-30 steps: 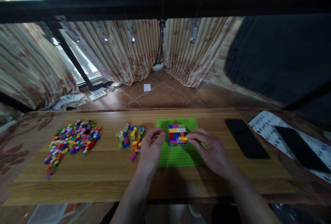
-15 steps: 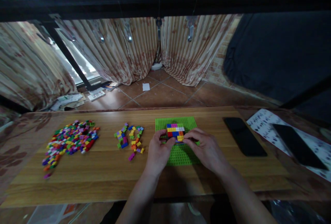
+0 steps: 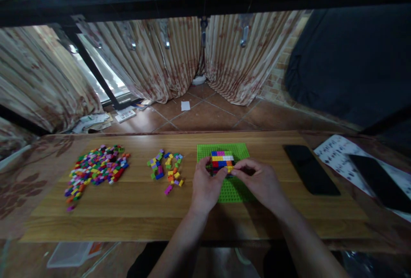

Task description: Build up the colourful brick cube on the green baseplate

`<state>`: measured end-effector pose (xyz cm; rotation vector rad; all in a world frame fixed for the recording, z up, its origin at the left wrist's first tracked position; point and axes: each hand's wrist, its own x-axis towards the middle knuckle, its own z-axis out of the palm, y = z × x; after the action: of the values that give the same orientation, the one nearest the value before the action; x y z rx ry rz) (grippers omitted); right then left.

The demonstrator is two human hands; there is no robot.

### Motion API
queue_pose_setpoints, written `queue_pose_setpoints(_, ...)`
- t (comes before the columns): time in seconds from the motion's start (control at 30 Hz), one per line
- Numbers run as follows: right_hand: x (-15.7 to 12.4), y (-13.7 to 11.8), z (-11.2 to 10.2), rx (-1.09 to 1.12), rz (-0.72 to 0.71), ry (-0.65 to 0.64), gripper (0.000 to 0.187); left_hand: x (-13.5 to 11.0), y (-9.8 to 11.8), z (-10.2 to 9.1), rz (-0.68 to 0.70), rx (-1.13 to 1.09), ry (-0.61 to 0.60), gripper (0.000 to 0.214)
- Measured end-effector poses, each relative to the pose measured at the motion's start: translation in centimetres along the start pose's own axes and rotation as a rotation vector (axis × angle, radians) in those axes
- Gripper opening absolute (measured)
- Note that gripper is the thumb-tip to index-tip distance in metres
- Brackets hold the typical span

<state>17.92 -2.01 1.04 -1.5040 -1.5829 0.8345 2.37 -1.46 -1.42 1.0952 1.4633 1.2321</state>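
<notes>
A small block of stacked toy bricks (image 3: 221,158), in blue, pink, yellow, white and red rows, stands on a green studded baseplate (image 3: 236,194). My left hand (image 3: 205,188) is closed around the block's left and near sides, its thumb tip close to the front. From the right, my right hand (image 3: 261,182) pinches a yellow brick (image 3: 230,168) between thumb and index finger at the block's near right corner. The brick touches or nearly touches the block; my fingertips partly hide the contact.
Left of the baseplate lies a small group of loose bricks (image 3: 159,175). A larger brick pile (image 3: 99,164) spreads at the wooden table's (image 3: 135,222) left. To the right are a black phone (image 3: 310,169), a printed sheet (image 3: 332,151) and another dark flat device (image 3: 382,181).
The view has shifted slightly, moving the table things a little to the right in the picture. Both hands stay at the block; the yellow brick looks slightly turned in my right fingers.
</notes>
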Motion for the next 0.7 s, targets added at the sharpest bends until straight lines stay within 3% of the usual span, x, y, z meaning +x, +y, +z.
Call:
queue_pose_setpoints(0.23, 0.4, 0.5, -0.2, 0.056, 0.111, 0.061, 0.023, -0.1, 0.0, 0.2, 0.010, 0.088, 0.017, 0.054)
queue_pose_setpoints(0.7, 0.6, 1.6, 0.0, 0.176, 0.215, 0.006, 0.030, -0.1, -0.1, 0.6, -0.018, 0.118, 0.035, 0.055)
